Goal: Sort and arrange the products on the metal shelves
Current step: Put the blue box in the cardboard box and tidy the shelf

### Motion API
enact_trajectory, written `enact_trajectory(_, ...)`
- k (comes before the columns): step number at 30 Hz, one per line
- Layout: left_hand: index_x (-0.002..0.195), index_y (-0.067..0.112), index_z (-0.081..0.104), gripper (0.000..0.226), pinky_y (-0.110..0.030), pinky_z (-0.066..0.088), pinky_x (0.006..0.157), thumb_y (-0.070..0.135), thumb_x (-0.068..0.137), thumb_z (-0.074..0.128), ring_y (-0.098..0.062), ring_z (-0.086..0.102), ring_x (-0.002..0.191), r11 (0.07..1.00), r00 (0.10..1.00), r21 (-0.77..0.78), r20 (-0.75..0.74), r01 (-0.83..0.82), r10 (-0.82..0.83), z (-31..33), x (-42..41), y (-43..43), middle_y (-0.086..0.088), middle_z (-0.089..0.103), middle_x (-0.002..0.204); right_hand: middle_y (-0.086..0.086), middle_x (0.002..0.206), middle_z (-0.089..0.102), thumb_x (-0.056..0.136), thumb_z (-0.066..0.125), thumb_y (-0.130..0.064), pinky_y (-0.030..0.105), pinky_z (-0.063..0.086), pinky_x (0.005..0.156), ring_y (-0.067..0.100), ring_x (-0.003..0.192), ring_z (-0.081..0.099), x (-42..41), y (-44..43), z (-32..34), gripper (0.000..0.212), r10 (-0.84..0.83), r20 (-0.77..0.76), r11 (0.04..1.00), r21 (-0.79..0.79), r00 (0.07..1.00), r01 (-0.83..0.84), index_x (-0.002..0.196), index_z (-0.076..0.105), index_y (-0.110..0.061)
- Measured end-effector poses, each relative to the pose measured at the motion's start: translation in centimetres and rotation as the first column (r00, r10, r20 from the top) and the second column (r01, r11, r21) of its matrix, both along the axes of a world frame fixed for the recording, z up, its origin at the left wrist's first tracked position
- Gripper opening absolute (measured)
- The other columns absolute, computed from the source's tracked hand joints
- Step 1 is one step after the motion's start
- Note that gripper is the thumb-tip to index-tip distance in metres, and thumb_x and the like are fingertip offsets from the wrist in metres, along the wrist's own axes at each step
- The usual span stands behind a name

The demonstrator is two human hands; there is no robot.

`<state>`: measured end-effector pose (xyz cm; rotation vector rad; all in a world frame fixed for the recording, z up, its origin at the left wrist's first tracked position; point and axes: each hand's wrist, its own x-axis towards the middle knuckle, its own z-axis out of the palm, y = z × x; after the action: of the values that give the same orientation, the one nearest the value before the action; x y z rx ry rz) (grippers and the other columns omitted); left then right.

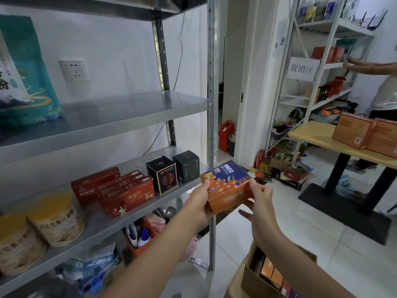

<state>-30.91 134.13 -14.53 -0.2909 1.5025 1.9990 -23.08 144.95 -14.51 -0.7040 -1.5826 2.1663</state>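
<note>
Left hand [198,204] and right hand [261,203] each grip an end of one orange-and-blue box [227,186], held in the air beside the metal shelf [103,224]. Shelf carries two black boxes [162,175], two orange-lidded canisters [58,220] and packed red boxes [126,196], count unclear. Open cardboard carton [247,280] below holds more boxes.

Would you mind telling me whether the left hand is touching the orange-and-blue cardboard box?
Touching. The head view shows the left hand gripping the orange-and-blue cardboard box at its left end.

orange-blue box [228,188], tilted, beside metal shelf [101,224]
</note>
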Motion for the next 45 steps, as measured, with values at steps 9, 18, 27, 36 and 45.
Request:
enact_trajectory(9,0.111,0.009,0.057,0.028,-0.026,0.053,0.053,0.030,0.093,0.059,-0.023,0.067,0.072,0.942,0.935,0.063,0.117,0.329,-0.334,0.6,-1.4,-2.4,-0.014,0.070,0.084,0.003,0.160,0.014,0.079,0.079,-0.008,0.032,0.018,0.115,0.017,0.148,0.010,-0.3,8.7,-0.1,0.085,0.323,0.100,0.116,0.983,0.941,-0.144,0.142,0.030,-0.035)
enact_trajectory(18,0.126,0.013,0.059,0.073,-0.032,0.057,0.079,0.069,0.093,0.025,-0.024,0.068,0.101,0.903,0.902,0.091,-0.152,0.420,-0.404,-0.4,-0.9,-0.4,-0.015,0.069,0.116,-0.003,0.097,0.072,0.082,0.074,-0.026,0.020,0.051,0.068,0.007,0.086,0.069,-0.2,10.6,-1.0,0.026,0.267,0.123,0.712,0.643,0.956,-0.282,0.105,0.064,-0.019)
enact_trajectory(27,0.151,0.042,0.001,0.099,-0.036,0.022,0.114,0.040,0.082,0.073,-0.014,0.000,0.143,0.505,-0.010,-0.827,-0.519,-0.246,-0.855,-6.1,2.5,5.6,0.012,0.002,0.155,0.017,0.099,0.068,0.084,0.074,-0.032,0.027,0.053,0.044,0.029,0.086,0.067,0.2,12.0,-2.8,0.054,0.038,0.319,0.999,-0.010,0.947,-0.037,0.127,0.050,-0.008)
enact_trajectory(36,0.146,0.028,0.032,0.057,-0.033,0.043,0.096,0.032,0.095,0.057,-0.015,0.039,0.123,0.688,-0.011,-0.712,-0.694,-0.143,-0.720,-5.6,1.0,9.8,0.003,0.045,0.134,0.015,0.120,0.060,0.096,0.038,-0.063,0.036,0.055,0.077,0.028,0.098,0.064,3.1,15.3,-6.0,0.067,0.027,0.497,0.983,0.145,0.867,-0.114,0.134,0.048,-0.008)
enact_trajectory(45,0.135,0.023,0.040,0.036,-0.039,0.053,0.095,0.024,0.100,0.051,-0.021,0.053,0.122,0.568,0.241,-0.629,-0.530,0.531,-0.813,-5.2,-2.5,14.2,-0.007,0.048,0.130,-0.030,0.118,0.044,0.068,0.061,-0.075,0.015,0.051,0.070,-0.004,0.108,0.056,5.6,19.4,-10.9,0.084,0.115,0.289,0.678,0.676,0.951,-0.287,0.137,0.016,-0.056)
